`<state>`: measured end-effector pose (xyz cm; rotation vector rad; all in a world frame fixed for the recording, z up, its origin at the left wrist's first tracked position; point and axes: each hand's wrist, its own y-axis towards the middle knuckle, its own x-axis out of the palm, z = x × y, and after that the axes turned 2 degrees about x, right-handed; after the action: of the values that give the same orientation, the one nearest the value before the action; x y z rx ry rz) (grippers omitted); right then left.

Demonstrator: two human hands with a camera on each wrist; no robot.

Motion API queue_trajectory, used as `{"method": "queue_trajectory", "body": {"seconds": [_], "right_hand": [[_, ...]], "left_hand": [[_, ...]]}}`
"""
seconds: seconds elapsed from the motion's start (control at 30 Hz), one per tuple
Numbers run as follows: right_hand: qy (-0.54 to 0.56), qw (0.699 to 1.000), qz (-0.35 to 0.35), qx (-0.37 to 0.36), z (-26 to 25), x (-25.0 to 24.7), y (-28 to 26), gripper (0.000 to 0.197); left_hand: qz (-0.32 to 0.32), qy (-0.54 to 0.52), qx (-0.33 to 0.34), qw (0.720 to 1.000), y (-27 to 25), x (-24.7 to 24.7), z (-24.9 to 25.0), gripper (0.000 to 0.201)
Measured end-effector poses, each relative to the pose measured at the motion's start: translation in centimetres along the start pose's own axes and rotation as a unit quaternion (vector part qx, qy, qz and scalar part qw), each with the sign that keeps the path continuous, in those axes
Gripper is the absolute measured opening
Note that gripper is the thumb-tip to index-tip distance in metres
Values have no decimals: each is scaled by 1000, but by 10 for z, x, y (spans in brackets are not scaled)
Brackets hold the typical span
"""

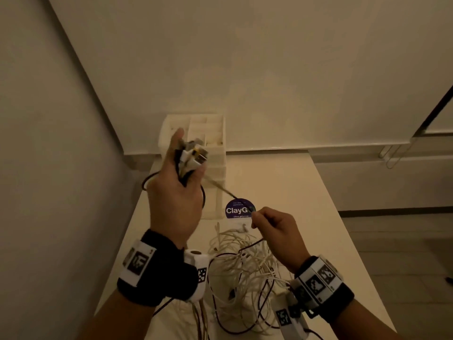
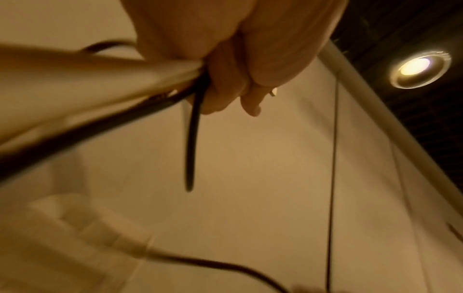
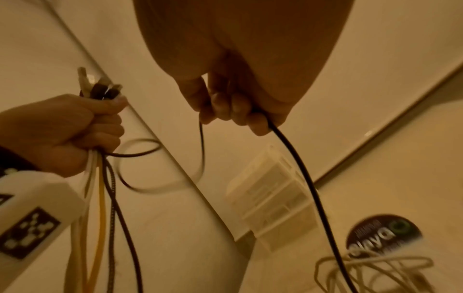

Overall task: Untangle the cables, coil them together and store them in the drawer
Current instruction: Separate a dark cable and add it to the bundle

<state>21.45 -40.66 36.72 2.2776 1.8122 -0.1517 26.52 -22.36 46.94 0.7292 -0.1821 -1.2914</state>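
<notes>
My left hand (image 1: 179,182) is raised over the table and grips a bundle of cable ends (image 1: 193,155), white, yellow and dark, with the plugs sticking up past the fingers (image 3: 100,89). The cords hang down from that fist (image 3: 100,198). My right hand (image 1: 269,227) is lower and to the right and pinches a thin black cable (image 3: 295,158) that runs taut up to the left hand (image 2: 225,83). A tangle of white and dark cables (image 1: 245,268) lies on the table under both wrists. A white plastic drawer unit (image 1: 215,158) stands at the table's far end.
A round dark sticker reading "ClayG" (image 1: 239,209) lies on the white table (image 1: 306,192) between the drawer unit and the cable pile. Walls close in at the left and back. The table's right edge drops to a tiled floor (image 1: 404,253).
</notes>
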Motion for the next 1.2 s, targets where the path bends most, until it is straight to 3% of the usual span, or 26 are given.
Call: {"method": "queue_trajectory", "body": {"seconds": [0.1, 0.17, 0.2, 0.27, 0.47, 0.6, 0.67, 0.97, 1.07, 1.13, 1.2], "right_hand": [[24, 999, -8, -24, -22, -7, 3, 32], [68, 996, -26, -44, -38, -12, 4, 29], [90, 994, -34, -52, -43, -16, 5, 28], [125, 989, -45, -58, -49, -21, 7, 29], [153, 986, -50, -52, -34, -18, 0, 30], [149, 987, -53, -2, -10, -16, -18, 38], [132, 990, -50, 20, 5, -17, -30, 40], [98, 991, -76, 50, 5, -30, -64, 45], [107, 988, -95, 64, 1, -37, -89, 31], [110, 984, -104, 98, 0, -55, -113, 20], [44, 983, -133, 122, 10, -76, -144, 18]], "left_hand": [[-156, -7, 63, 986, -19, 11, 7, 61], [-291, 19, 65, 954, -26, 22, 4, 46], [-318, 32, 62, 946, -28, 27, 2, 35], [-300, 26, 56, 952, -27, 32, -1, 26], [-203, 17, 69, 977, -17, 36, 5, 24], [-66, -8, 12, 998, 4, 19, 8, 15], [-33, -15, 9, 999, 15, 6, 7, 8], [-55, -9, -30, 998, 6, -11, 0, 11], [-144, -83, -42, 985, -4, -14, 8, 9], [-223, -150, -61, 961, -13, -20, 12, 22], [-250, -182, -58, 949, -19, -28, 12, 8]]}}
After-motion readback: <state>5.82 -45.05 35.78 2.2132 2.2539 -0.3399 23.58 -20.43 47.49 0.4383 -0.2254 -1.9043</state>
